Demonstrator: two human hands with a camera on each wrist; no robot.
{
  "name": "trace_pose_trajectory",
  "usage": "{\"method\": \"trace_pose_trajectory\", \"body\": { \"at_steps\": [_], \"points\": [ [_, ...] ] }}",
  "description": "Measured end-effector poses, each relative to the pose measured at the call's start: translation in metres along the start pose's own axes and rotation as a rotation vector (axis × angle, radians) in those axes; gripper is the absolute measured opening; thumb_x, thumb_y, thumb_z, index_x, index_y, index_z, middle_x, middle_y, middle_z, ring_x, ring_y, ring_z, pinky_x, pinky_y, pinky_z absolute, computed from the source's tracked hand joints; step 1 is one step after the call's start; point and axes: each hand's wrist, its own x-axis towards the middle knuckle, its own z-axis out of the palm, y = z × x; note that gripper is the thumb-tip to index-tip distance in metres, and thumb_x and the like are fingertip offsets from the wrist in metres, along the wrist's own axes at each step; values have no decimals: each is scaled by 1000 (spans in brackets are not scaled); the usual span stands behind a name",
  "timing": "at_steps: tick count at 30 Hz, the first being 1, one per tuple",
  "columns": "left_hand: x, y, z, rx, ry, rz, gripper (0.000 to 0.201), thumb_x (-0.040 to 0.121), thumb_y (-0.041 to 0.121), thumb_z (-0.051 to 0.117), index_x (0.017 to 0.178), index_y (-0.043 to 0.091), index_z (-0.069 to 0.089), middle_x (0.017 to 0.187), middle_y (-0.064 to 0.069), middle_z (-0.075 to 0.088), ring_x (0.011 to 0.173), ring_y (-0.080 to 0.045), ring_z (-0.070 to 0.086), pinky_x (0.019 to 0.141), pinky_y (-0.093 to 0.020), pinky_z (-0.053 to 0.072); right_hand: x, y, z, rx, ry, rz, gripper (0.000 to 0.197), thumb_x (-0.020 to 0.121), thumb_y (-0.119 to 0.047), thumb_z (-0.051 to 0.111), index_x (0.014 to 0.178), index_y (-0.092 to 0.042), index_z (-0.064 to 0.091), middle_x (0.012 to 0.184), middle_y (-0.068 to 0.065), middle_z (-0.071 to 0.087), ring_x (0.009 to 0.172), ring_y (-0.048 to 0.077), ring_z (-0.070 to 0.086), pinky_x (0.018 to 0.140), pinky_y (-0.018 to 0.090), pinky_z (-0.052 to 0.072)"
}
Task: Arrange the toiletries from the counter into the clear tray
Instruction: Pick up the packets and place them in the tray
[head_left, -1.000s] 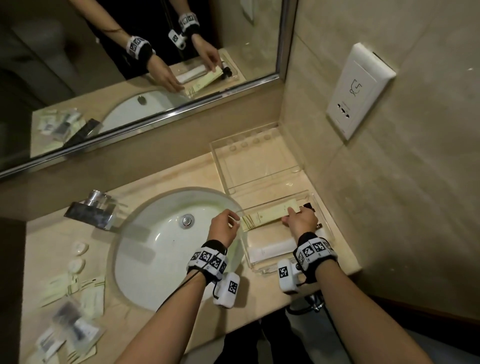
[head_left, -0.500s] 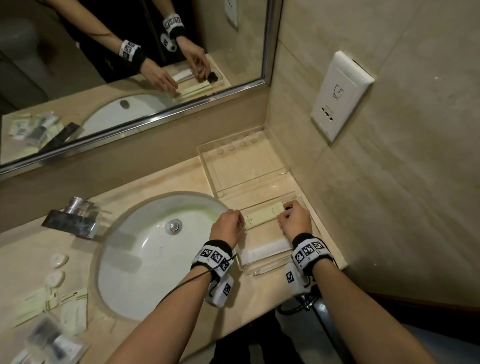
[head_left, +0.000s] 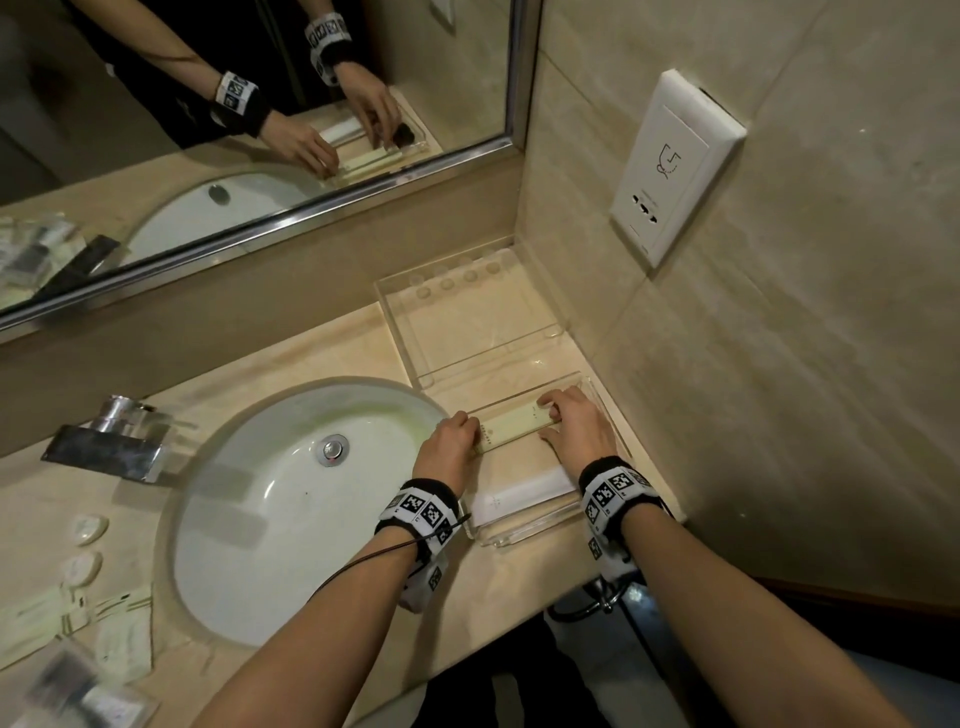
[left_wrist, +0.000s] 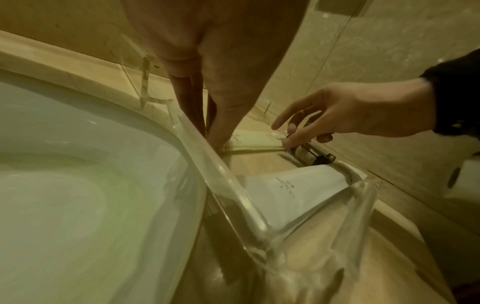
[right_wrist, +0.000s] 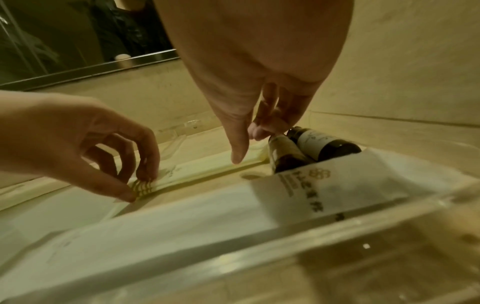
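A long pale yellow box (head_left: 514, 423) lies along the far side of the clear tray (head_left: 524, 538) at the counter's right end. My left hand (head_left: 457, 439) pinches its striped left end (right_wrist: 142, 188) between thumb and fingertips. My right hand (head_left: 569, 423) holds the box's right end, thumb (right_wrist: 237, 150) on the near edge and fingers curled at the far edge. A white packet (head_left: 519, 493) lies in the tray's near half. Two dark bottles (right_wrist: 311, 148) lie at the tray's right end, just under my right fingers.
A second clear tray (head_left: 400, 317) sits behind, in the corner by the wall. The white sink (head_left: 280, 509) borders the tray on the left, with the faucet (head_left: 109, 441) beyond. Loose sachets (head_left: 78, 623) and round soaps (head_left: 88, 530) lie on the counter's far left.
Both hands have brought the yellow box down from a tilt above the tray until it lies level along the tray's far side. The head view has shifted left.
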Motion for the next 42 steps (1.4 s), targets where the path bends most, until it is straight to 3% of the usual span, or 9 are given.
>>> {"method": "trace_pose_trajectory", "body": {
  "at_steps": [4, 12, 15, 19, 23, 26, 30, 37, 42],
  "points": [
    [2, -1, -1, -5, 15, -33, 29, 80, -11, 47, 102, 7, 53, 104, -9, 53, 93, -28, 53, 67, -34, 41, 2, -3, 8, -42, -27, -57, 32, 80, -7, 74, 109, -18, 64, 104, -3, 60, 84, 8, 51, 65, 25, 39],
    [5, -10, -1, -93, 17, -67, 27, 74, -7, 61, 94, 10, 56, 94, -6, 54, 83, -26, 56, 70, -39, 51, 6, 0, 13, -8, -32, -51, 30, 80, -8, 74, 106, -18, 62, 101, -2, 60, 82, 9, 50, 64, 26, 42],
    [-1, -14, -12, -218, 80, -83, 17, 76, 0, 66, 85, 13, 59, 86, -4, 56, 74, -19, 54, 66, -32, 49, 7, -2, 12, 154, -35, -27, 24, 82, -11, 73, 101, -22, 64, 91, -6, 62, 76, 10, 56, 65, 26, 44],
    [-22, -26, -34, -485, 205, -278, 13, 77, 5, 72, 83, 12, 63, 75, 1, 61, 63, -11, 54, 64, -24, 48, 5, -23, 14, 382, -21, -22, 12, 83, -21, 72, 94, -22, 68, 80, -8, 66, 71, 9, 61, 69, 29, 51],
    [-63, -40, -55, -673, 329, -495, 10, 78, 3, 69, 86, 8, 66, 70, 7, 60, 59, -5, 54, 57, -10, 46, -1, -70, 26, 556, -124, -87, 11, 82, -28, 75, 91, -22, 71, 82, -5, 70, 71, 13, 65, 68, 30, 55],
    [-105, -59, -61, -769, 441, -649, 9, 77, 4, 68, 81, 12, 67, 67, 7, 62, 57, -10, 56, 58, -20, 46, -8, -113, 40, 603, -219, -184, 9, 83, -26, 74, 89, -21, 72, 79, -6, 69, 71, 10, 65, 71, 27, 55],
    [-167, -87, -66, -806, 556, -814, 12, 78, 6, 70, 76, 16, 65, 66, -1, 64, 55, -15, 58, 50, -17, 45, -28, -170, 61, 624, -354, -311, 5, 84, -21, 73, 87, -18, 72, 74, -10, 66, 67, 8, 62, 69, 24, 51],
    [-251, -130, -70, -858, 650, -997, 6, 82, 8, 68, 83, 12, 65, 73, -4, 66, 58, -17, 60, 54, -24, 47, -74, -238, 94, 522, -533, -447, 5, 83, -15, 69, 86, -15, 73, 84, -4, 71, 67, 7, 63, 74, 23, 52],
    [-294, -174, -67, -889, 685, -1060, 12, 80, 7, 68, 78, 18, 64, 77, -8, 68, 59, -18, 62, 60, -28, 52, -104, -279, 132, 425, -626, -471, 4, 82, -21, 69, 85, -20, 71, 80, -5, 73, 71, 14, 67, 79, 37, 57]
  ]
}}
